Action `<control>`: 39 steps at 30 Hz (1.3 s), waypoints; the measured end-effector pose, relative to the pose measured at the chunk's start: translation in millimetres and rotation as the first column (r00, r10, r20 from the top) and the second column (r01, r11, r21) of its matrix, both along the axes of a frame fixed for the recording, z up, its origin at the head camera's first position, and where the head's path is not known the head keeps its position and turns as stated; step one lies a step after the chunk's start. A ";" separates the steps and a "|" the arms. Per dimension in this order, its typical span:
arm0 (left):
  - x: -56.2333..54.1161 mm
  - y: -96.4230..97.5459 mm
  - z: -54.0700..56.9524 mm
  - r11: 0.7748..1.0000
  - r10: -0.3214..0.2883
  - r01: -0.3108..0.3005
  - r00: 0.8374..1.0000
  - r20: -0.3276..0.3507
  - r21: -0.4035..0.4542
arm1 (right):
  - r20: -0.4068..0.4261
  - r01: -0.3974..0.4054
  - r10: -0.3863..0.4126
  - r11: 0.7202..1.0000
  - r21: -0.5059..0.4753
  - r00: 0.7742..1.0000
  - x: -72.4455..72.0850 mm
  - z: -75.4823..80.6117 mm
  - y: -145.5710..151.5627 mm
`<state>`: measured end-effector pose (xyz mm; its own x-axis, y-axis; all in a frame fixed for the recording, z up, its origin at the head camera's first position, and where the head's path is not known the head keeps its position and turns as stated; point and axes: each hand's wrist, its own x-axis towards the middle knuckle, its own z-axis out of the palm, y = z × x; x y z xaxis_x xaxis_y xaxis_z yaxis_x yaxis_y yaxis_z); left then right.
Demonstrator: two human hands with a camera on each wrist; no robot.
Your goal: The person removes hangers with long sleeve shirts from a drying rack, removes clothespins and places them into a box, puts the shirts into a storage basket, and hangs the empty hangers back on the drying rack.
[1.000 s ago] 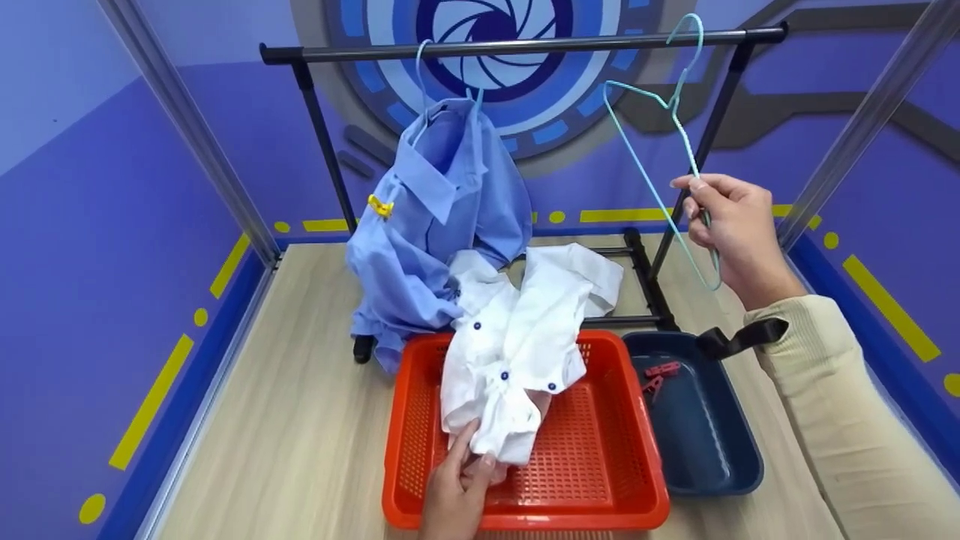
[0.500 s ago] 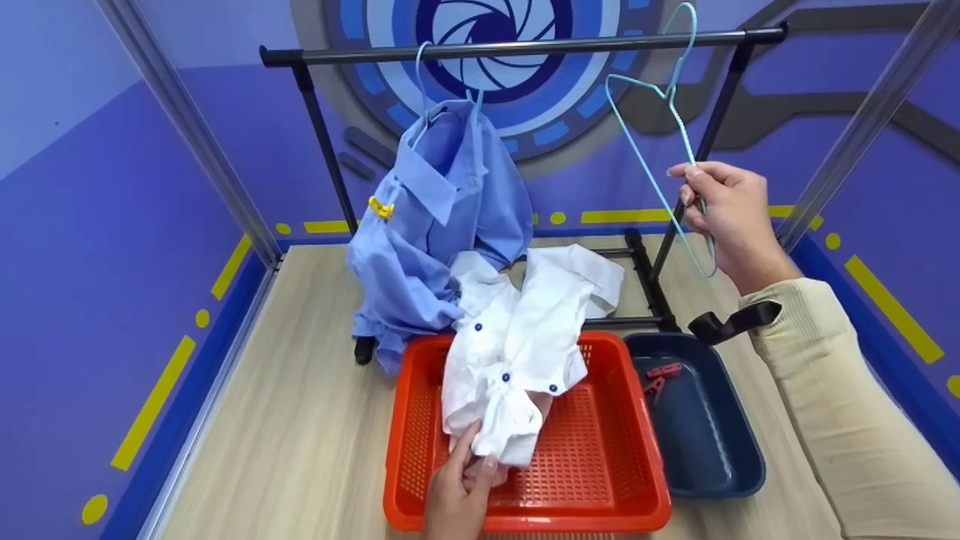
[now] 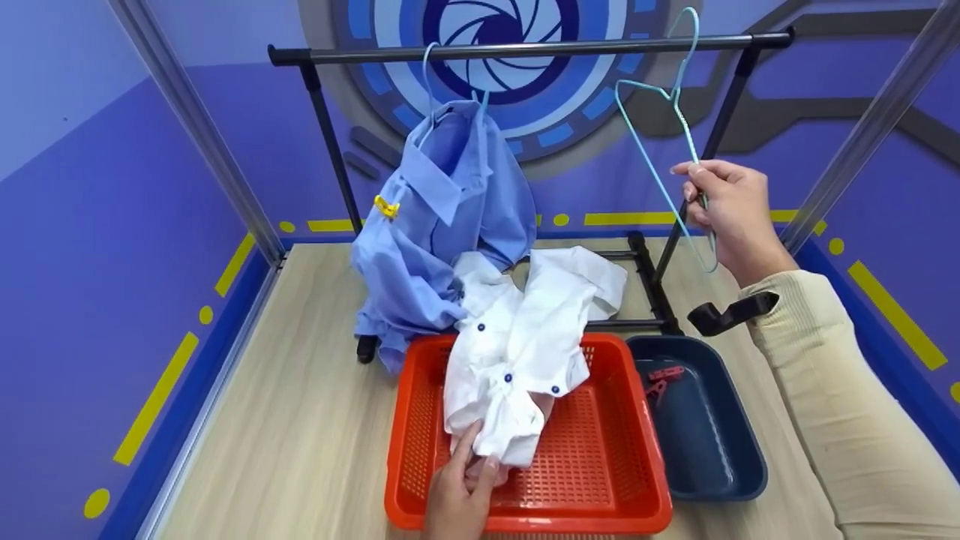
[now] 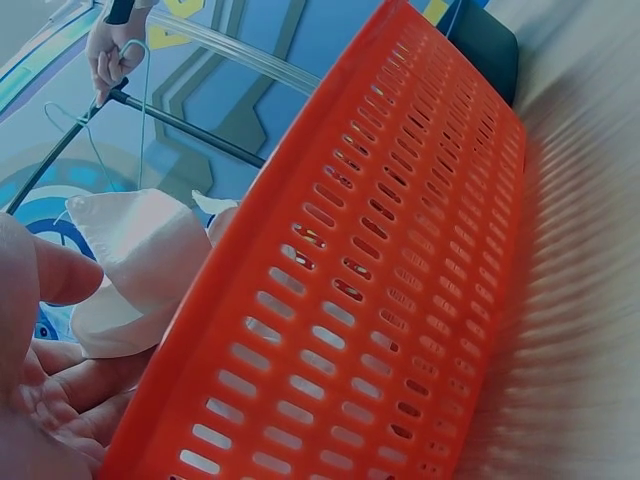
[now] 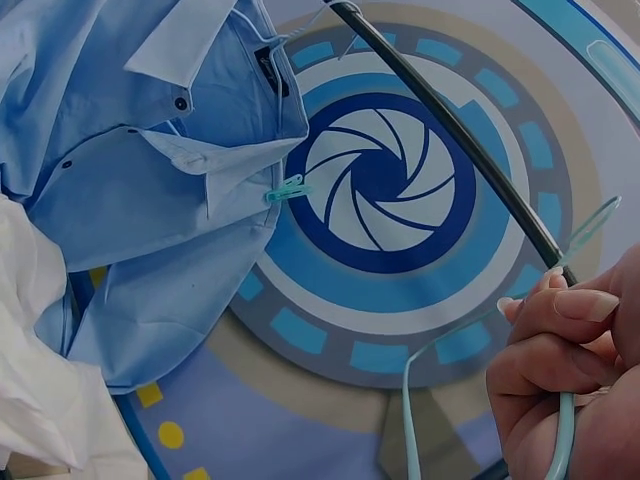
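Observation:
My right hand (image 3: 731,206) holds a thin light-teal wire hanger (image 3: 651,161) by its side, its hook up at the height of the rack bar. In the right wrist view the fingers (image 5: 545,370) curl round the wire. Low in the head view, my left hand (image 3: 459,487) has thumb and fingers on either side of the near end of a white shirt (image 3: 551,330) with dark blue buttons. That shirt lies bunched across the red basket (image 3: 399,450), its far end over the rack's base. In the left wrist view white cloth (image 4: 135,250) shows between thumb and fingers.
A blue shirt (image 3: 450,187) hangs from the black rack bar (image 3: 570,49), a yellow clip (image 3: 386,207) on it. The right wrist view shows a teal clip (image 5: 288,190) there too. Right of the basket, a dark blue tub (image 3: 697,450) contains red clips (image 3: 664,375).
The hanger and my right hand have risen slightly. My left hand and the white shirt stay nearly as they were; the head view has shifted a little.

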<state>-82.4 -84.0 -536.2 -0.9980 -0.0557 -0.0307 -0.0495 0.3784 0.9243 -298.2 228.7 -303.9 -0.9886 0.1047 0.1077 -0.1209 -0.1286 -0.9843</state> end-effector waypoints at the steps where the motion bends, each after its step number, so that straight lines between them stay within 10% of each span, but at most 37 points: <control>1: 0.2 0.0 -0.5 1.000 0.002 -0.002 1.000 -0.012 -0.005 | 0.003 0.001 -0.001 1.000 0.003 1.000 -0.4 0.1 0.6; 39: 0.1 -0.9 3.2 1.000 -0.019 0.019 1.000 0.003 -0.014 | 0.059 0.011 -0.015 0.998 0.064 0.998 -13.5 -21.1 3.0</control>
